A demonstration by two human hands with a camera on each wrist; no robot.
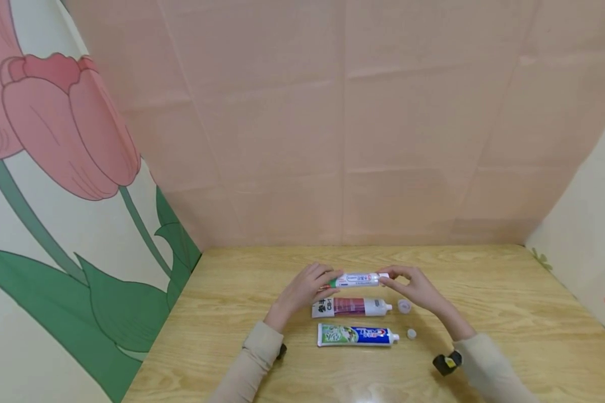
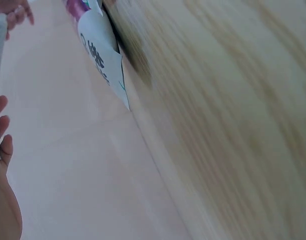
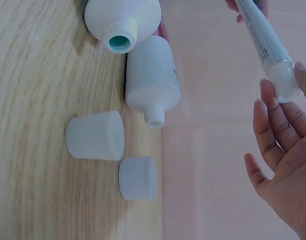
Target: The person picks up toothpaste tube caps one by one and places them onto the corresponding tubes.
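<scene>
A white toothpaste tube [image 1: 357, 279] with a green tail end is held level above the table by both hands. The left hand [image 1: 310, 284] grips its tail end. At the other end, the right hand [image 1: 412, 285] pinches the white cap [image 3: 284, 82] between thumb and fingers; the cap is on the tube. Below lie two uncapped tubes with their nozzles to the right: a pink and white tube [image 1: 350, 307] and a blue and green toothpaste tube [image 1: 357, 334]. Beside their nozzles rest a larger loose cap [image 1: 404, 306] and a smaller white cap [image 1: 411, 333].
The wooden table [image 1: 222, 336] meets a pink cloth backdrop [image 1: 343, 140] at its far edge. A wall panel with tulips [image 1: 70, 123] stands on the left, and a pale panel [image 1: 595, 196] on the right. Black wrist devices [image 1: 447, 362] are worn near the sleeves.
</scene>
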